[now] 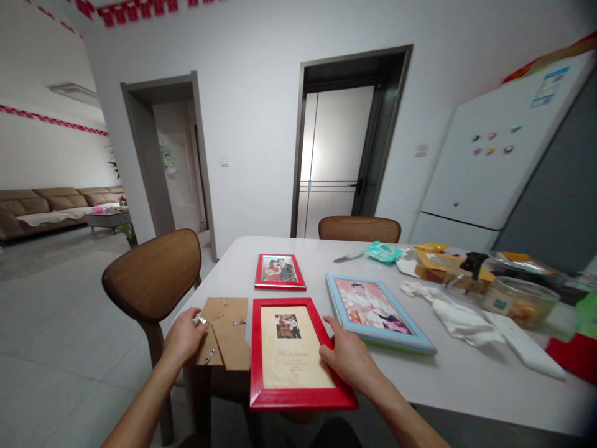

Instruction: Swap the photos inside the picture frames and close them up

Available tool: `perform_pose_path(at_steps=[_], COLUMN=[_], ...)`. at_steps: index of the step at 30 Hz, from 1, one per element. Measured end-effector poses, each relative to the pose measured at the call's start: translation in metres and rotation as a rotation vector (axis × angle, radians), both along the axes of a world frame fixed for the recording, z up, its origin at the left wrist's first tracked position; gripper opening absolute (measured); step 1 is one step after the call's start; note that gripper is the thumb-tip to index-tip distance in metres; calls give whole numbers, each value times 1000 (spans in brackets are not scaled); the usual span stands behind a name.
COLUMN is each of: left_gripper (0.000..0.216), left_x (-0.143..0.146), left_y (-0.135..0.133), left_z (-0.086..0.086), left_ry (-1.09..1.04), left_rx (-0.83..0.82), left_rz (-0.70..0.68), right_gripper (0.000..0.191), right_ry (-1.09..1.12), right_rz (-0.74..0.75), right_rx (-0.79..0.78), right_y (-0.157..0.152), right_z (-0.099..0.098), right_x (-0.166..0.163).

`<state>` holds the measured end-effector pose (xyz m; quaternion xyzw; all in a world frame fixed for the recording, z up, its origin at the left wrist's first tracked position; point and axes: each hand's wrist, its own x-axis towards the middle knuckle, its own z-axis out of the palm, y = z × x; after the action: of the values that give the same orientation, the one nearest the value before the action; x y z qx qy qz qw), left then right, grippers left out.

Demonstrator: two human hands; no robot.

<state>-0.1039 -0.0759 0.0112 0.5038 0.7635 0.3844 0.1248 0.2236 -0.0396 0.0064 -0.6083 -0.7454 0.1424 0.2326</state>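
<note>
My right hand (349, 356) grips the right side of a larger red picture frame (259, 379), its thumb over the border. Inside the frame is a cream insert with a small photo and print. My left hand (184, 336) is closed on the left edge of a brown backing board (228, 342), which carries metal clips and a stand flap. The board lies just left of the red frame, and both reach over the table's near edge. Behind them a smaller red frame (280, 272) with a photo lies flat. To the right rests a light blue picture frame (380, 308).
On the right of the white table (466, 386) are crumpled tissues (466, 320), a clear plastic tub (520, 298) and a white slab-like object (525, 345). Farther back lie a knife (347, 257) and a teal packet (383, 252). Wooden chairs (153, 274) stand left and behind.
</note>
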Motion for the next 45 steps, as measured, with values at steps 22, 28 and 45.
perform_pose_path(at_steps=[22,28,45], left_gripper=[68,73,44], left_x=[151,177,104], left_y=[-36,-45,-48], left_z=[6,18,24], left_ry=[80,-18,-93], left_rx=[-56,78,363], left_rz=[-541,-645,-75], right_gripper=[71,74,54], right_ry=[1069,1208,294], right_rz=[45,76,35], right_rx=[-528,-505,-121], right_y=[-13,-21,1], right_z=[22,39,13], right_x=[-11,-17,0])
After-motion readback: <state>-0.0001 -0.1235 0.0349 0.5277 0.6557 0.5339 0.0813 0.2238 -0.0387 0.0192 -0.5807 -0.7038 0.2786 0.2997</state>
